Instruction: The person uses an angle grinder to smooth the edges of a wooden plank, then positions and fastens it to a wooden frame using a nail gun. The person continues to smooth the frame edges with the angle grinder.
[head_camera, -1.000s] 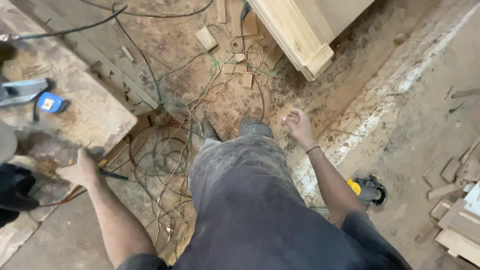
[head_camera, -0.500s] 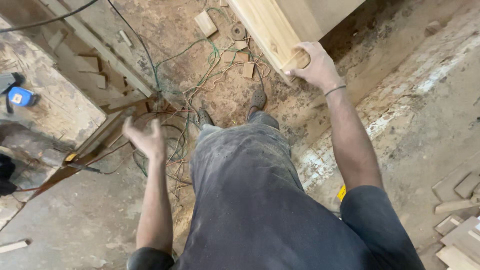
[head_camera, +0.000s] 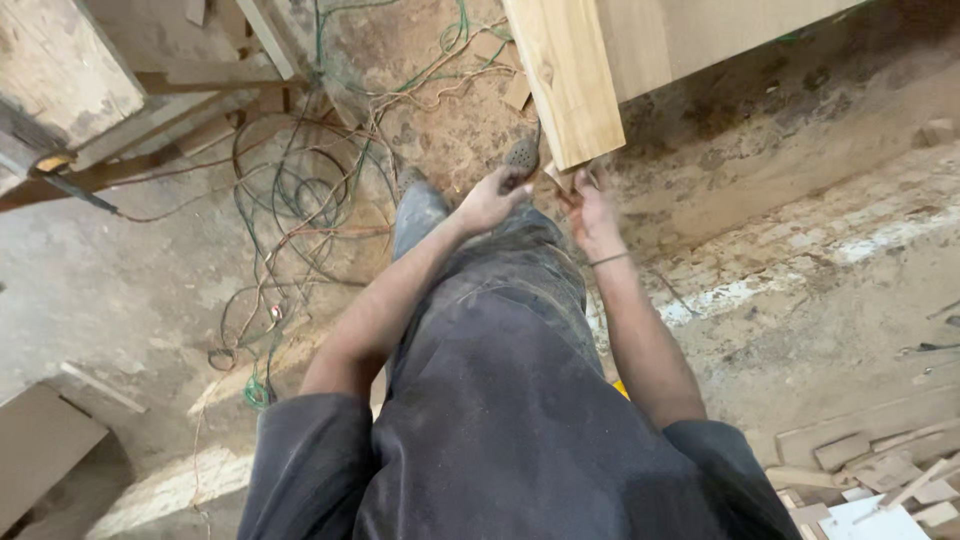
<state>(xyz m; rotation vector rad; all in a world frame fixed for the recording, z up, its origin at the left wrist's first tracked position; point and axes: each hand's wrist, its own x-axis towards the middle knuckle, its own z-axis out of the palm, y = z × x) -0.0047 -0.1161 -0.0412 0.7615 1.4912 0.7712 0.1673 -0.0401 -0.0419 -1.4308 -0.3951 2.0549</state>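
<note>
- Two hands show in my head view, below one pale wooden plank (head_camera: 572, 75) slanting down from the top edge over the sawdust floor (head_camera: 800, 300).
- My left hand (head_camera: 492, 200) has its fingers curled loosely, just beside the plank's lower end; I cannot tell whether it touches.
- My right hand (head_camera: 594, 212) is blurred, fingers bent up against the plank's bottom corner, apparently gripping it.
- Both forearms reach forward, converging above my dark trousers (head_camera: 500, 380).
- One tangle of cables (head_camera: 290, 200) lies to the left.
</note>
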